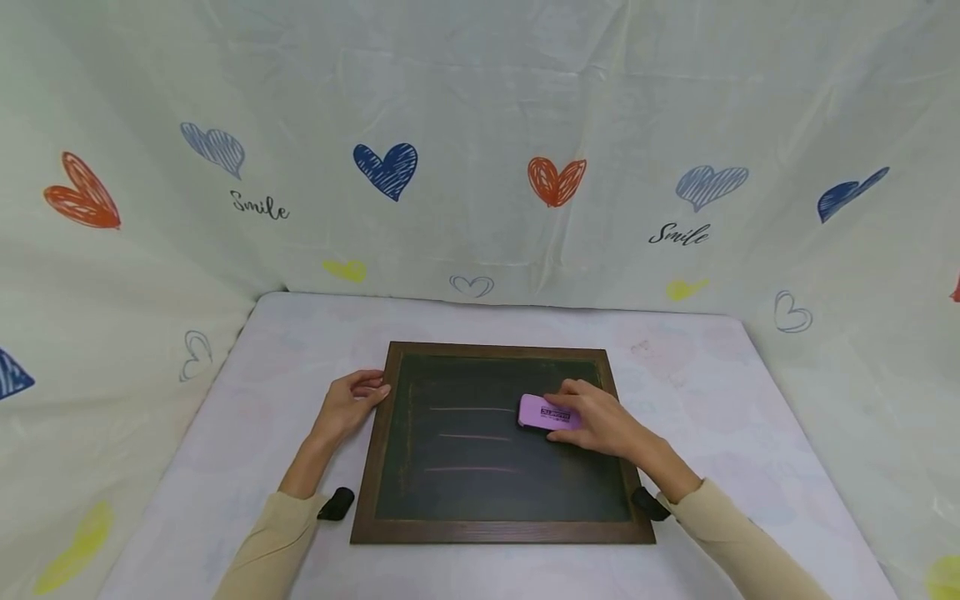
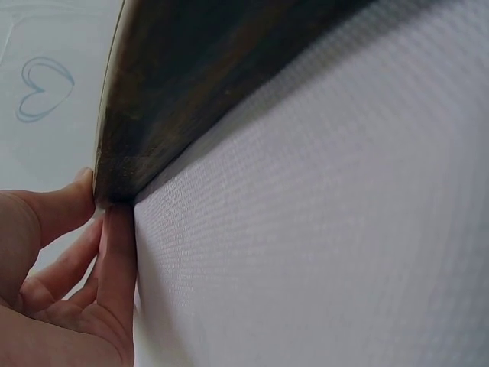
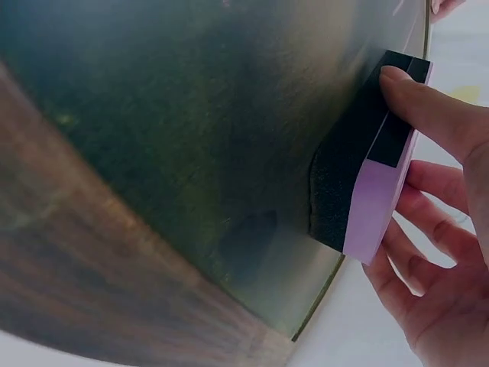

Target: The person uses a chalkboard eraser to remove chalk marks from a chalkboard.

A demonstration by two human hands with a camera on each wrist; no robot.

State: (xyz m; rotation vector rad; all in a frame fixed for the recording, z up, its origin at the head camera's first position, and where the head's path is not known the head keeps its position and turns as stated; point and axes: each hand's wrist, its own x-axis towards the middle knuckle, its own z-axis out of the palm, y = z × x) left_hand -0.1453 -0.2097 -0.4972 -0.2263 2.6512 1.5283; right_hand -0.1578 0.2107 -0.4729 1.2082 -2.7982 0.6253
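A chalkboard [image 1: 465, 492] in a brown wooden frame lies on the table, with three faint pinkish chalk lines drawn across its left and middle part. At the board's left edge, my left hand [image 1: 355, 402] pinches the frame; the left wrist view shows the thumb on the upper side and a fingertip low against the edge. My right hand [image 1: 600, 417] grips a chalkboard eraser [image 1: 536, 412], purple on top with a dark felt underside, over the right half of the board. In the right wrist view the thumb lies along the eraser's [image 3: 373, 206] near side and the other fingers along its far side.
The white table [image 1: 300, 325] extends around the board. Behind and beside it hangs a pale curtain [image 1: 480, 108] printed with hearts and "Smile". A black strap end hangs by each sleeve, the right one overlapping the board's frame in the head view.
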